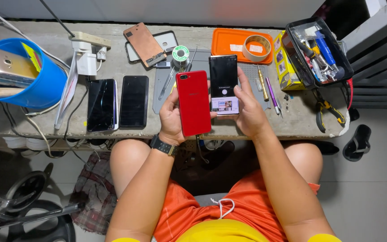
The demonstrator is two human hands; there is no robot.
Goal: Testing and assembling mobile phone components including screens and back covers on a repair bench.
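Observation:
My left hand [170, 117] grips a red phone [193, 102] held upright with its back and camera toward me. My right hand [247, 107] holds a black phone [223, 83] whose screen is lit, with a picture near its bottom edge. The two phones stand side by side and touch above the front edge of a grey work mat [166, 92] on the concrete bench [32, 121]. A black watch [163, 146] sits on my left wrist.
Two dark phones [102, 105] [134, 101] lie left of the mat. A blue tub [45, 83], power strip [90, 40], copper phone back [144, 44], solder spool [180, 53], orange tray [229, 42] with tape roll [256, 48], black tool tray [316, 51] and pliers [325, 110] surround it.

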